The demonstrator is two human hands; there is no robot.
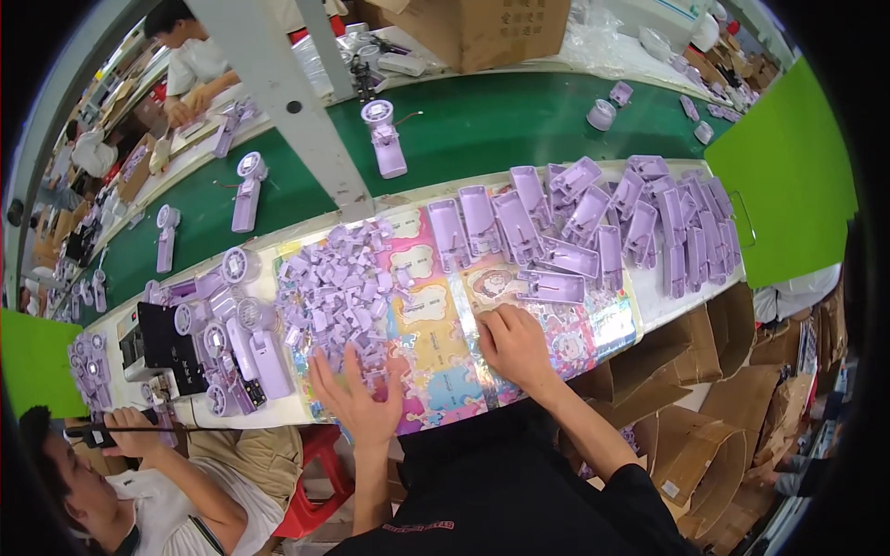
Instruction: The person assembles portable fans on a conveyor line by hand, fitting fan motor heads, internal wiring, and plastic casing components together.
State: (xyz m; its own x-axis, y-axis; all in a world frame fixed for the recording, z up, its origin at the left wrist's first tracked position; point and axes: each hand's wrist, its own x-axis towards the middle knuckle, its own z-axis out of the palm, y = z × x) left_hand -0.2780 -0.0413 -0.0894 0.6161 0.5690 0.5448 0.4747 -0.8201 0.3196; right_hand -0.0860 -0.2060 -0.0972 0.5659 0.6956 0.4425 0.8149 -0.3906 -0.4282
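My left hand (360, 400) reaches the near edge of a heap of small lilac plastic pieces (338, 283), fingers spread, with nothing seen in its grasp. My right hand (514, 341) rests on the colourful printed sheet (436, 343), its fingers curled together. Whatever those fingers may hold is hidden. Beyond it lie several lilac trough-shaped plastic housings (559, 286), some in a row with their hollow side up, others jumbled. More housings (695, 236) are packed side by side at the right end of the table.
Lilac handheld-fan bodies (269, 361) crowd the table at left, near a black box (171, 347). A green conveyor belt (306, 181) carries more fan bodies beyond. A grey post (278, 102) stands ahead. Cardboard boxes (691, 454) sit at lower right. A co-worker (167, 482) sits at lower left.
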